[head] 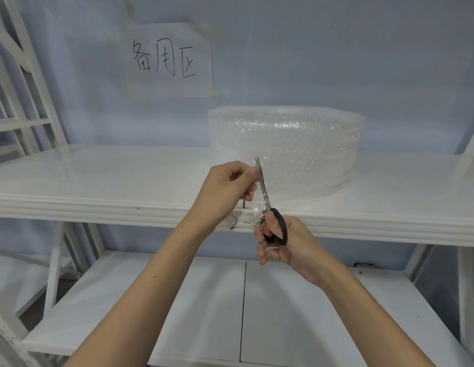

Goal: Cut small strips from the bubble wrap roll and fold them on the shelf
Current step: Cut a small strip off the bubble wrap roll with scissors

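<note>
A wide roll of clear bubble wrap [291,144] stands on the white upper shelf [111,178], right of centre. Its loose end hangs toward me over the shelf's front edge. My left hand [225,186] pinches that loose end of bubble wrap [257,203] just left of the blades. My right hand [283,242] grips the black handles of a pair of scissors [265,192], whose steel blades point up and run through the wrap. The blades look nearly closed.
A paper sign [168,60] with handwritten characters is stuck on the wall behind. A lower white shelf [177,300] with a seam down its middle lies below my arms. White metal uprights stand at the left [37,83] and right [466,287].
</note>
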`<state>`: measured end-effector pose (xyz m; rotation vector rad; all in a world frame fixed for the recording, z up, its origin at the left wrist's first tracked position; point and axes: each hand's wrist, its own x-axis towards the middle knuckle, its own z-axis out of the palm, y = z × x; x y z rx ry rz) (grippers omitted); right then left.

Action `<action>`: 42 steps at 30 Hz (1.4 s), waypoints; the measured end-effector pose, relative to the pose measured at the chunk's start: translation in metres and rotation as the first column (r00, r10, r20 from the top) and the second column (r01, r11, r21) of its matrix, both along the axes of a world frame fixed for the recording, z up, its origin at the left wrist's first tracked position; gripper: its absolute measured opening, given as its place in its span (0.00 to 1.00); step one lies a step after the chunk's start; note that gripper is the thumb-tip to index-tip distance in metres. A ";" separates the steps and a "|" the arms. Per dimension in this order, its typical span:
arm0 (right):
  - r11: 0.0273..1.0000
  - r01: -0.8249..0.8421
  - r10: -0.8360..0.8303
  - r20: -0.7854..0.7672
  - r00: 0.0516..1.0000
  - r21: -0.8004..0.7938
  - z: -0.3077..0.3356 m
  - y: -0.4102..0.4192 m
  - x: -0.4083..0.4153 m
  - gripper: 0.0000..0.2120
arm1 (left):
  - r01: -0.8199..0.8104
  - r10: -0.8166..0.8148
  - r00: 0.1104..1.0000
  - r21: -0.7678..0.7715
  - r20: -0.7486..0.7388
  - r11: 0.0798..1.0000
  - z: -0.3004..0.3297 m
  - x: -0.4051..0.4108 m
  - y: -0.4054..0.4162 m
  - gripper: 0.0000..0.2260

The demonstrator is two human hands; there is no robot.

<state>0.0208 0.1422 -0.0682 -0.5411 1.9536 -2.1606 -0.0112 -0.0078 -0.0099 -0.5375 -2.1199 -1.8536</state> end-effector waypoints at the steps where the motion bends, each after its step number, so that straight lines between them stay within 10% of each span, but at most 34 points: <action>1: 1.000 -0.011 0.011 0.015 1.000 -0.008 -0.001 0.000 0.001 0.20 | -0.001 0.001 1.000 0.013 0.001 1.000 -0.001 0.000 0.001 0.10; 42: 0.999 -0.023 0.026 -0.065 0.998 0.049 0.014 0.004 -0.004 0.24 | -0.016 0.015 0.999 -0.019 -0.039 1.000 0.007 0.003 -0.004 0.16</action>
